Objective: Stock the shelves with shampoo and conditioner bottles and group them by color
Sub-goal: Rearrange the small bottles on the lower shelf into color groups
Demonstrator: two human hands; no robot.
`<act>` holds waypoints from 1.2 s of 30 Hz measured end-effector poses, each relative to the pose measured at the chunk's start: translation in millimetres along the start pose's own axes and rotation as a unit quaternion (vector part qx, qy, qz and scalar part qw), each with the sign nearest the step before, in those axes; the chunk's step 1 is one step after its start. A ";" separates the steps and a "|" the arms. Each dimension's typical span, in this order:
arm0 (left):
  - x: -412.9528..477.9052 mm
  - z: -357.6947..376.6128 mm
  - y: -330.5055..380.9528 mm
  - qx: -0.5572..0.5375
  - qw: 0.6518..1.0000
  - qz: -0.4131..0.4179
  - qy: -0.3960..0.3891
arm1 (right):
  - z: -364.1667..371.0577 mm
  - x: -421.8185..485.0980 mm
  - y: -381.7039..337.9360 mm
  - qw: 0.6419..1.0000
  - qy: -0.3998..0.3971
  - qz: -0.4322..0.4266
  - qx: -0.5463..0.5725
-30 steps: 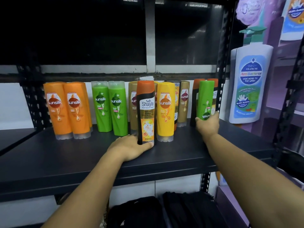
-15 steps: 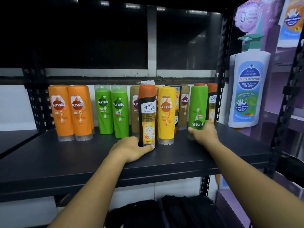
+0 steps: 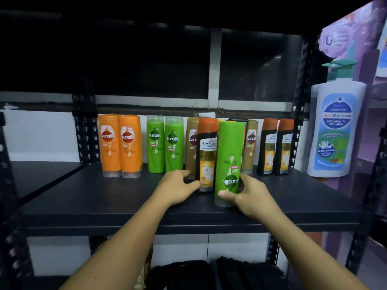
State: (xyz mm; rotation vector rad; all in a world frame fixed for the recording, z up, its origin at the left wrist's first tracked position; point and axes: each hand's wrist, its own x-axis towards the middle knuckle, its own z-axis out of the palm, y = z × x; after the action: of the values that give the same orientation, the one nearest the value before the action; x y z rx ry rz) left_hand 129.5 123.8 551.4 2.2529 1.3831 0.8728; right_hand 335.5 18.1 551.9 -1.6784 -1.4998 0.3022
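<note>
My right hand (image 3: pixel 249 195) grips an upside-down green Sunsilk bottle (image 3: pixel 229 160) near its base at the front middle of the black shelf (image 3: pixel 83 197). My left hand (image 3: pixel 178 189) holds the foot of a black Safi Shayla bottle with an orange cap (image 3: pixel 207 153), just left of the green one. Along the back stand two orange Sunsilk bottles (image 3: pixel 120 143), two green Sunsilk bottles (image 3: pixel 165 143), brown bottles (image 3: pixel 191 143), and two more black Safi Shayla bottles (image 3: pixel 276 147) at the right. A yellow bottle is mostly hidden behind the green one.
A large white pump bottle (image 3: pixel 335 126) stands on the adjoining shelf at the right. Perforated black uprights (image 3: pixel 301 97) frame the shelf. Dark bags (image 3: pixel 209 273) lie below. A lower shelf (image 3: pixel 37 174) sits at the left.
My right hand has drawn the green bottle leftward and forward, from the right end to beside the black bottle. My left hand stays on the black bottle. The camera has moved closer.
</note>
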 end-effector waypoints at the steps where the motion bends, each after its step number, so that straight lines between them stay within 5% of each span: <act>1: -1.9 -5.2 -6.1 -0.030 1.000 0.004 0.002 | 6.9 0.2 -7.5 1.000 -0.013 -0.008 -0.008; 6: -24.2 -35.5 -29.3 -0.290 0.957 -0.031 0.010 | 56.6 13.2 -50.6 0.995 -0.064 -0.070 -0.037; 10: -37.8 -61.1 -44.5 -0.373 0.926 -0.040 0.033 | 100.4 29.3 -77.5 0.989 -0.066 -0.101 -0.081; 27: -33.9 -59.4 -83.9 -0.350 0.926 -0.053 0.129 | 141.6 46.6 -82.9 0.956 -0.200 -0.136 -0.164; 36: -47.9 -116.2 -89.4 -0.067 0.983 -0.083 0.151 | 142.6 49.7 -82.7 0.967 -0.168 -0.062 -0.183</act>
State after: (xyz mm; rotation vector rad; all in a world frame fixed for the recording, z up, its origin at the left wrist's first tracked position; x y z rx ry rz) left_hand -23.5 120.0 570.7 1.9310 1.5623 1.2460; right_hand 195.0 116.9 539.9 -1.8738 -2.0027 0.2615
